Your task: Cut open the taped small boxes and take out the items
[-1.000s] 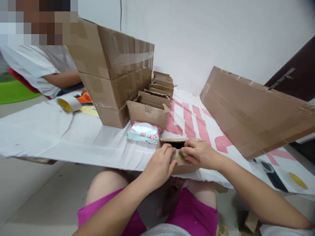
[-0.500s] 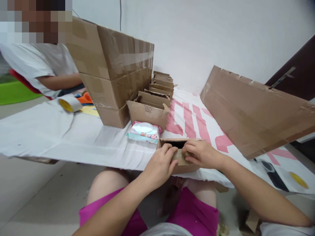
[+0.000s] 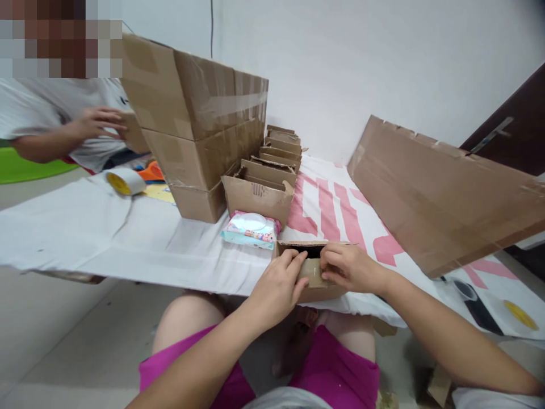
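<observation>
A small brown cardboard box (image 3: 321, 293) stands at the front edge of the cloth-covered table, its top partly open onto a dark inside. My left hand (image 3: 279, 281) lies over its left side, fingers bent onto the near flap (image 3: 314, 272). From the right, my right hand (image 3: 347, 267) pinches the edge of the same flap between thumb and curled fingers. A pack of wet wipes (image 3: 250, 230) lies just behind the box to the left. What is inside the box is hidden.
Stacked taped cartons (image 3: 204, 125) rise at left, beside a row of open boxes (image 3: 259, 193). A large cardboard sheet (image 3: 443, 199) leans at right. Tape rolls (image 3: 125, 182) and orange scissors (image 3: 151, 170) lie far left. A co-worker's hand (image 3: 100, 122) holds a cardboard piece.
My hands stay nearly in place at the flap, the right shifting slightly. The co-worker's hand has come up into view with a brown cardboard piece.
</observation>
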The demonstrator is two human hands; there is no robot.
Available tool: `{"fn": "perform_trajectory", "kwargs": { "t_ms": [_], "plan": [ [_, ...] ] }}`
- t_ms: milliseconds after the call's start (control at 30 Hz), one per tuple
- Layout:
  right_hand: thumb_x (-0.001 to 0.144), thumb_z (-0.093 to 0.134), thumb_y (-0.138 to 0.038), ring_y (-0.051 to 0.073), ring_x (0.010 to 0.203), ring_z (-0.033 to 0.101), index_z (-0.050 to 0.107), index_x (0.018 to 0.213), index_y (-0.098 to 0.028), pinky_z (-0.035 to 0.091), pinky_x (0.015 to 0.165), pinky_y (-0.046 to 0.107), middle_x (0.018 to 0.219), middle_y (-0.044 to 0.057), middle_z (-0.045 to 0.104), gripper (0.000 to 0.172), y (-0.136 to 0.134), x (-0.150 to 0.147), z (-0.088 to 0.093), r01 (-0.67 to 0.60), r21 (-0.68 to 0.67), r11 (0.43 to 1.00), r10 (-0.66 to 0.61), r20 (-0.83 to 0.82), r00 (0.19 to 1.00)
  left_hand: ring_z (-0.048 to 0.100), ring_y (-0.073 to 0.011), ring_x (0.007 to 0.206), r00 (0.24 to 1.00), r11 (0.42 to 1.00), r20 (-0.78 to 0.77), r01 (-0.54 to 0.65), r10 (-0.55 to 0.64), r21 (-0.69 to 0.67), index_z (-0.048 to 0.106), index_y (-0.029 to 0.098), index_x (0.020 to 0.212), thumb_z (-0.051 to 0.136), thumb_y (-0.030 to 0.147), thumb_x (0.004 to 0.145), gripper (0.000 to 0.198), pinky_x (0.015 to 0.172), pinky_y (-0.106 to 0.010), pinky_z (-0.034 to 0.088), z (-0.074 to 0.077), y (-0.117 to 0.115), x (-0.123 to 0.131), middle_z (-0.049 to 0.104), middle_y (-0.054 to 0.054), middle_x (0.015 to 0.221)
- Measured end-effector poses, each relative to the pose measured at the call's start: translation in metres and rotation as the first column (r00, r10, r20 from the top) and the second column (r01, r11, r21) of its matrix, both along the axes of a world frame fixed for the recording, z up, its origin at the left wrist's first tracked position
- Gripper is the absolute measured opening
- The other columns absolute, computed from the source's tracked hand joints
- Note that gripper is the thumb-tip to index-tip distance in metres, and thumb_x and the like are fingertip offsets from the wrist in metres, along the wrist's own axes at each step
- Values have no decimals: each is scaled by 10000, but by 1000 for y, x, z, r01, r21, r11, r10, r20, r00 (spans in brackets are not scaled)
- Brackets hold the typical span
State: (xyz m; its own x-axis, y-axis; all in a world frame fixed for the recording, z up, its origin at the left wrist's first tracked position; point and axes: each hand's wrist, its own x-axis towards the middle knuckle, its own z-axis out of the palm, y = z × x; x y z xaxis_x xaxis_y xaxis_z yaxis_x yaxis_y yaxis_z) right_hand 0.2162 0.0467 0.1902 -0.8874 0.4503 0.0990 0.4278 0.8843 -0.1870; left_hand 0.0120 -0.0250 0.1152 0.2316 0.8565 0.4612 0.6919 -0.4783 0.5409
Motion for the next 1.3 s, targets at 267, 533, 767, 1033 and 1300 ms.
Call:
{"fn": "perform_trajectory", "kwargs": {
  "t_ms": [267,533,767,1033,1300],
  "plan": [
    [885,473,-116,199,1053,593,553,1011,-222,471,888,358,1147,92,630,183,1,34,-12,71,-98,993,-107,-437,893,586,-270,1036,998,1000,69,-12,10,29,521,170,1192,549,175,854,339,885,-447,525,-2,1,1,552,-125,1151],
    [871,432,-134,149,692,547,588,889,-216,440,643,273,751,-4,570,177,5,77,-22,324,-263,909,-417,-583,697,583,-215,1050,972,986,221,44,-80,162,496,196,1213,533,128,868,353,880,-360,521,-6,-4,1,569,-104,1116],
    [934,495,-354,142,692,573,617,852,-193,454,632,249,753,8,617,218,-9,70,-14,343,-330,879,-458,-389,799,589,-176,867,950,863,106,217,-295,457,562,194,1054,529,43,846,259,881,-382,482,-4,-23,7,662,-43,858],
    [902,530,-189,210,1095,603,619,1188,-220,503,928,361,1161,89,668,301,-15,36,-21,167,-22,986,-168,-118,979,570,-219,832,934,897,19,337,-357,285,611,160,877,555,408,892,255,768,-389,470,-6,-34,4,635,-75,787],
    [839,642,-264,278,1001,657,649,1179,-187,506,860,368,1132,121,687,348,3,5,-26,394,204,896,-437,258,862,567,-183,837,971,920,-5,227,-238,320,604,179,885,550,127,877,76,748,-329,468,-11,-30,6,649,-49,820]
  ]
}}
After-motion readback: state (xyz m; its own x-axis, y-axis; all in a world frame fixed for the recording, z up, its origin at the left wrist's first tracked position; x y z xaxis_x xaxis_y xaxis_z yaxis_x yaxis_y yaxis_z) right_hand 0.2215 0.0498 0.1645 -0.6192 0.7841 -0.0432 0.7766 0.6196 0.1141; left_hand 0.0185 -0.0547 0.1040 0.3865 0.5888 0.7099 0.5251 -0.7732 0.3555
